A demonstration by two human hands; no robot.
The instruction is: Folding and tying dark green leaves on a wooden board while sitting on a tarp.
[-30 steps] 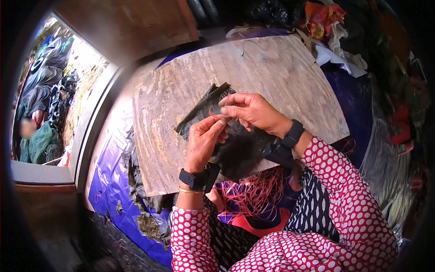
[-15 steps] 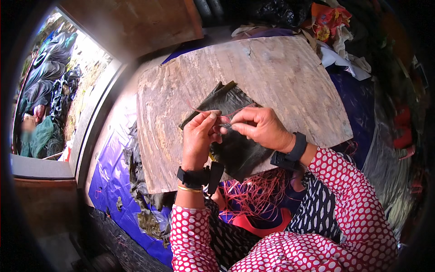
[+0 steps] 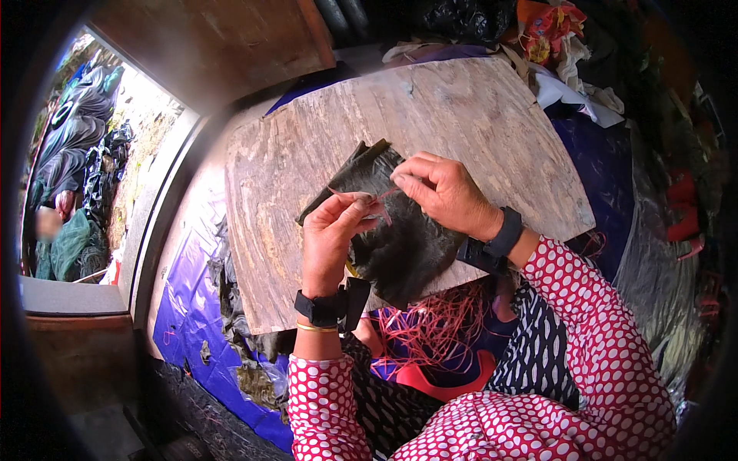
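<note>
A dark, blackish-green bundle of flat sheets, perhaps dried seaweed (image 3: pixel 407 253), lies on the wooden board (image 3: pixel 461 107) before me. Above it, my left hand (image 3: pixel 338 223) pinches a thin reddish string (image 3: pixel 384 201) between thumb and forefinger. My right hand (image 3: pixel 448 194) is closed in a pinch at the string's other end, a little to the right and higher. Between the two hands the string runs short, with a loose end hanging near the left fingertips. Whether it passes round the bundle is hidden.
Below the board's near edge lies a heap of reddish strings (image 3: pixel 430 326) beside a red plastic rim (image 3: pixel 453 390). Blue sheeting (image 3: pixel 200 315) spreads under and around the board. At the left is an opening (image 3: pixel 146 146) with nets outside; bags and scraps (image 3: pixel 550 38) sit far right.
My right hand has moved up and slightly away from the left, drawing the string out between them. The left hand keeps its pinch, and the view has shifted slightly.
</note>
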